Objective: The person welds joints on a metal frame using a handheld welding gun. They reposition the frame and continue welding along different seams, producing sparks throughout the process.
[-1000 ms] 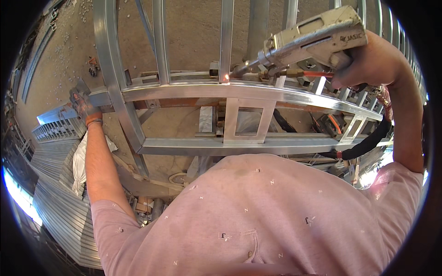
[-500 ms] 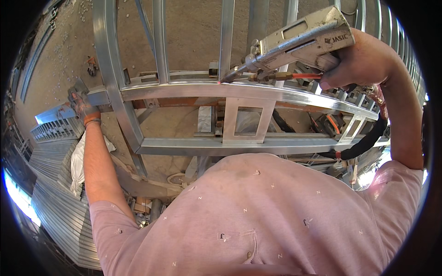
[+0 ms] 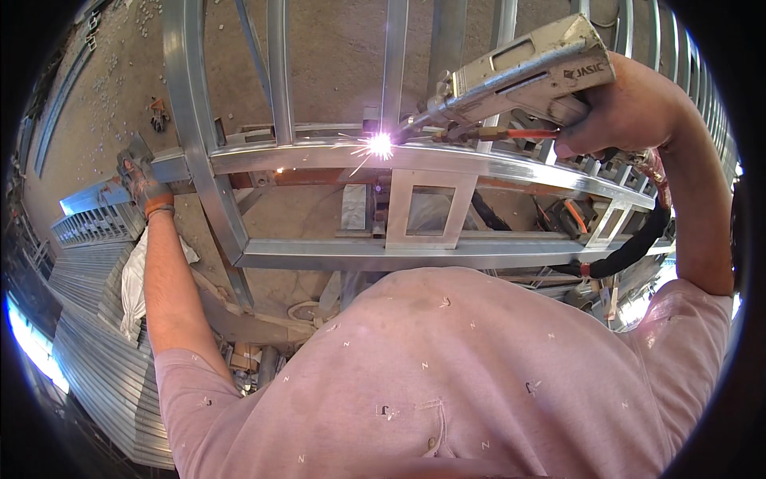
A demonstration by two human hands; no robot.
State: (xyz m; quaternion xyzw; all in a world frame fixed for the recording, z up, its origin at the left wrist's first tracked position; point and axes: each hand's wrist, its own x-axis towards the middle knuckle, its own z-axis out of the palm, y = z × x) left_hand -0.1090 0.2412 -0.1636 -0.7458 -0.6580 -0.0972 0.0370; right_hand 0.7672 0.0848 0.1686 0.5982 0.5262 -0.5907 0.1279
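Note:
My right hand (image 3: 626, 112) is closed around the grip of a handheld welding gun (image 3: 523, 68), a worn silver-grey tool with a red hose and a thick black cable. Its nozzle meets the joint between an upright and a long rail of the metal frame (image 3: 303, 156). A bright white-violet flash with sparks (image 3: 379, 145) burns there and hides the tip. Far to the left, my left hand (image 3: 146, 188), in a grey and orange glove, is wrapped over a metal bar (image 3: 96, 196); its fingertips show only in part.
A flat plate with a square opening (image 3: 395, 209) spans the frame's two long rails. Stacked ribbed metal lengths (image 3: 104, 343) and a white cloth (image 3: 137, 287) are at the left. The black cable (image 3: 634, 251) loops over the frame at the right. Another glove-like item (image 3: 159, 114) lies on the floor.
A small red dot at the joint has given way to a bright flash with flying sparks. The gun has dipped very slightly; both hands keep their hold.

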